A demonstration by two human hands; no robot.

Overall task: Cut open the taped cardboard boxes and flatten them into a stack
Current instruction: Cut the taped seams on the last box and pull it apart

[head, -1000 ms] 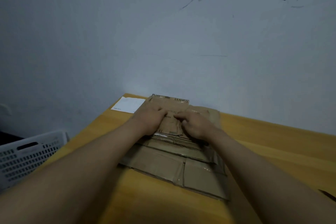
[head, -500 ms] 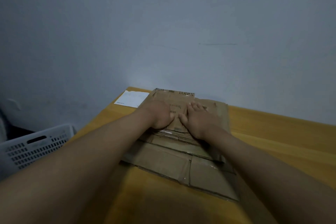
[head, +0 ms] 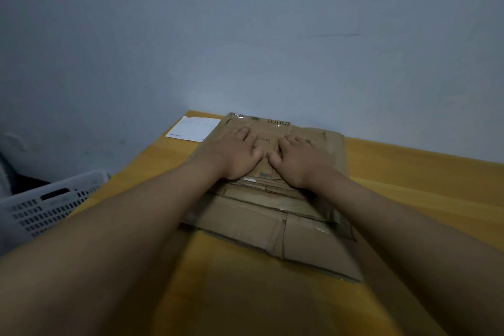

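A stack of flattened brown cardboard boxes point(head: 272, 224) lies on the yellow wooden table point(head: 409, 180), reaching back to the wall. My left hand point(head: 231, 153) lies flat, palm down, on the top sheet of the stack, fingers straight and pointing to the wall. Beside it, my right hand point(head: 300, 158) presses flat on the same sheet, thumbs nearly touching. Strips of clear tape shine on the lower cardboard. No knife or cutter is in view.
A white paper label point(head: 193, 128) lies on the table's far left corner, next to the stack. A white perforated plastic basket point(head: 49, 210) stands left of the table, lower down. The grey wall closes off the far side.
Both hands have gone from curled fingers at the top sheet's middle to flat palms spread on it. The view has tilted down a little.
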